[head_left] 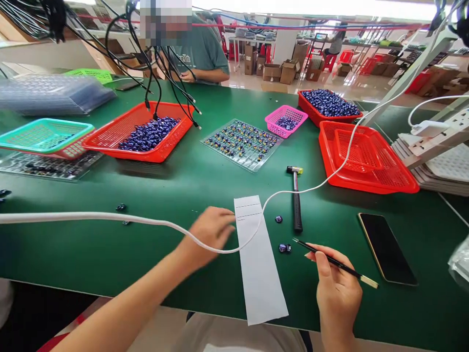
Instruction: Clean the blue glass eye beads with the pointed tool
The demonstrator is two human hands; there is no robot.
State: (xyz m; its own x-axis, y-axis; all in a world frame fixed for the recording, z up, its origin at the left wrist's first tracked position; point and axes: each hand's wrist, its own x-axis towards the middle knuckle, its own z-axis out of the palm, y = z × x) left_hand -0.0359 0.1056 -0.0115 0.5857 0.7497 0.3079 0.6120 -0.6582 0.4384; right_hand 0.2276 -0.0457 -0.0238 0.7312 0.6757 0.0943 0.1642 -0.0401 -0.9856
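My left hand rests on the green table with its fingers curled against the left edge of a long white paper strip. A white cable crosses over my left wrist and the strip. My right hand pinches thin black tweezers, their tip pointing left toward a small blue part lying beside the strip. A second small blue part lies a little farther off. A small black hammer lies just beyond them.
A clear tray of small parts sits mid-table, with red baskets of blue parts, an empty red basket, a pink basket and a teal one. A black phone lies right. A person in a green shirt works opposite.
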